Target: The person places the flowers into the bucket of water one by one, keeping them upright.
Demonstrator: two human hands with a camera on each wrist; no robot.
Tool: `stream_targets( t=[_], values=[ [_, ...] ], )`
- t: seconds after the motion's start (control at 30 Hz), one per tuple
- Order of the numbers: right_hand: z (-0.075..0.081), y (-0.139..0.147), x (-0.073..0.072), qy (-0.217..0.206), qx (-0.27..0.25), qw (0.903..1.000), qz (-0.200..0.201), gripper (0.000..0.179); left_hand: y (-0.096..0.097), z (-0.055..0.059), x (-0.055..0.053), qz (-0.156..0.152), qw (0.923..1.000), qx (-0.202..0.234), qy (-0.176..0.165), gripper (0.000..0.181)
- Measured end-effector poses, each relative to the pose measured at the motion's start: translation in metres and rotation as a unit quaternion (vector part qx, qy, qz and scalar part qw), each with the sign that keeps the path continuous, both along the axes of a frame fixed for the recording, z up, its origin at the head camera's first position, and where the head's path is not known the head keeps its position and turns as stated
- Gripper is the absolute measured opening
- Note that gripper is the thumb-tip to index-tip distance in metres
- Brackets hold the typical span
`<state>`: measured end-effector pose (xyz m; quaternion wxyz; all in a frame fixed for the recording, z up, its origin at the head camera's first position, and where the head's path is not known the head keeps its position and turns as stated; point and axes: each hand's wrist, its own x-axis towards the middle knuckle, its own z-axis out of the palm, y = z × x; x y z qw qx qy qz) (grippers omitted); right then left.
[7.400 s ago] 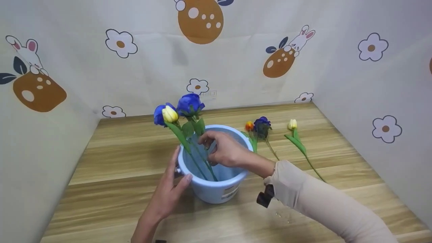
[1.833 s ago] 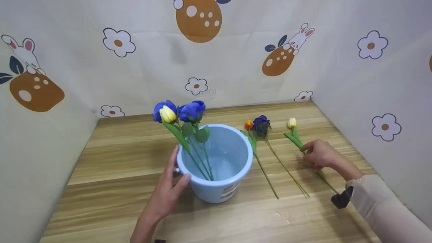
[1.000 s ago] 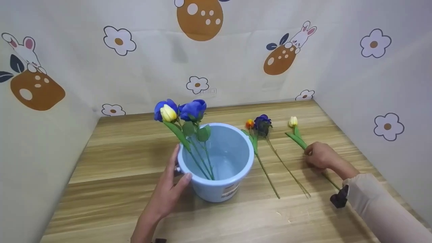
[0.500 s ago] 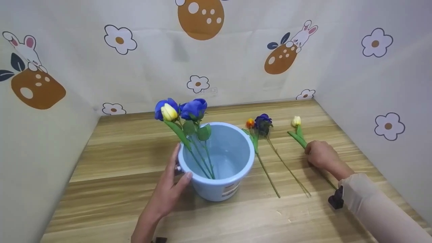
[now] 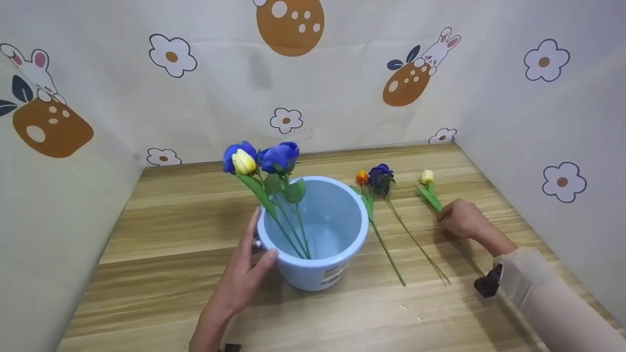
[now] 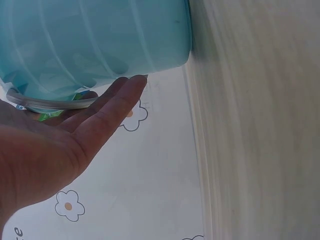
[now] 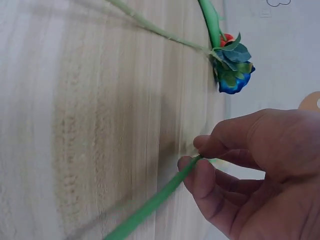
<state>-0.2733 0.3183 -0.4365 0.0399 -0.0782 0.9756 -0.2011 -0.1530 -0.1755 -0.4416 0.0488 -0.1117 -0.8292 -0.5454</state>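
Because right hand (image 5: 464, 221) pinches pale-yellow tulip (image 5: 430, 198) near leaf base, blossom beyond fingertips, stem trailing wristward, fingertip-only hold could let it twist. Left hand (image 5: 244, 275), fingers straight against light-blue bucket (image 5: 302, 279) left of pinch, clasps nothing; uneven push might shift leaning blue roses (image 5: 280, 157).

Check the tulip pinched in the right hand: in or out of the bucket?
Out. In the head view, the tulip is in the right hand, plainly apart from the bucket.
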Motion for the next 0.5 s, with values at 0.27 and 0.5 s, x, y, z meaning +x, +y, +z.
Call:
stream_targets(
  t=[0.27, 0.5],
  values=[
    [0.005, -0.001, 0.004, -0.108, -0.128, 0.9852, -0.039, 0.027, 0.001, 0.0, 0.0, 0.002, 1.0, -0.005, 0.004, 0.081],
    [0.013, -0.005, 0.006, -0.135, -0.16, 0.9762, -0.057, 0.04, 0.0, -0.001, 0.001, 0.002, 0.9998, -0.004, 0.018, 0.082]
  ],
)
